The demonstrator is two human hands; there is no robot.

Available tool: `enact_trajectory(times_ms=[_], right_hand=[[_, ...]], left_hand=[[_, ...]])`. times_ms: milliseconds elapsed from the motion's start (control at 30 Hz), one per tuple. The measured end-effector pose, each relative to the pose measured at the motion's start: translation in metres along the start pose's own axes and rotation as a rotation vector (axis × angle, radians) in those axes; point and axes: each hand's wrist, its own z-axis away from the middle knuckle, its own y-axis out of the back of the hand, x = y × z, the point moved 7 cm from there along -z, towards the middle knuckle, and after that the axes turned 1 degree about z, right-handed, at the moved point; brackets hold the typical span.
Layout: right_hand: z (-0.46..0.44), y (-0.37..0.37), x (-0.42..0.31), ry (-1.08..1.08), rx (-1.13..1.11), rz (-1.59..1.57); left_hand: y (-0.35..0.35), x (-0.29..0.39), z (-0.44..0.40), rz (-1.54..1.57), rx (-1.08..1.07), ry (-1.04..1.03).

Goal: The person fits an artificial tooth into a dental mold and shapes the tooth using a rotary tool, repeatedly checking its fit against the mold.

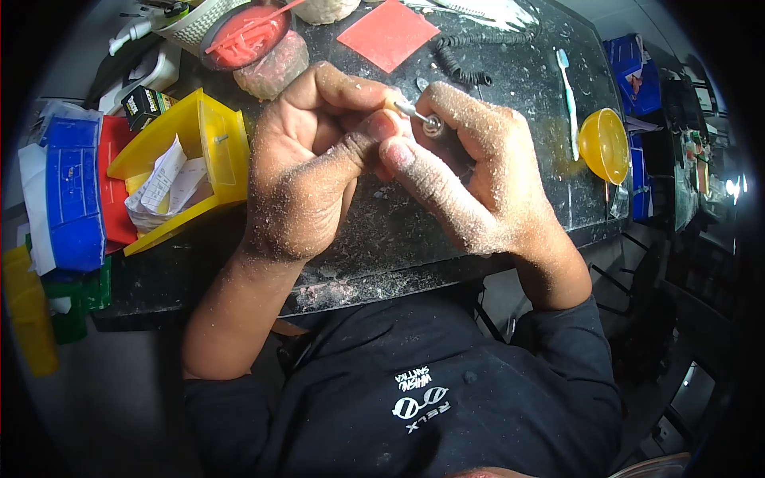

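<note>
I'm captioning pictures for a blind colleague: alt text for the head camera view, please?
A dusty left hand and right hand meet at the fingertips, a small shiny metal piece among them, above a black workbench. Beyond lies a red sheet; a yellow bin stands left, a toothbrush and yellow bowl right.

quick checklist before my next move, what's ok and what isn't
1. Small metal piece up at the fingertips: ok, it shows between the left hand and the right hand.
2. Which hand grips it, and how firmly: cannot tell, fingers hide the contact.
3. Hands free of dust: not ok, pale grains coat both, more thickly on the right.
4. Black tabletop free of dust: not ok, debris is scattered along the front edge.
5. Coiled cord apart from the fingers: ok, it lies beyond the right hand.
6. Toothbrush apart from the right hand: ok.
</note>
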Motion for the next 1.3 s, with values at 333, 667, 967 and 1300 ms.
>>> enact_trajectory(times_ms=[333,667,967,1300], right_hand=[[-0.0022,0.0025,0.0031,-0.056,-0.001,0.036],[-0.0029,0.0021,0.0032,-0.043,0.016,0.074],[-0.0049,0.0023,0.0036,-0.033,0.049,0.097],[-0.0055,-0.0005,0.0029,-0.031,0.021,0.147]], left_hand=[[0.0021,-0.0010,-0.0013,-0.075,-0.028,-0.017],[0.0050,0.0033,0.0000,-0.234,0.016,-0.033],[0.0026,0.0008,-0.0012,-0.204,0.017,-0.058],[0.0027,-0.0032,-0.0020,-0.143,0.011,-0.086]])
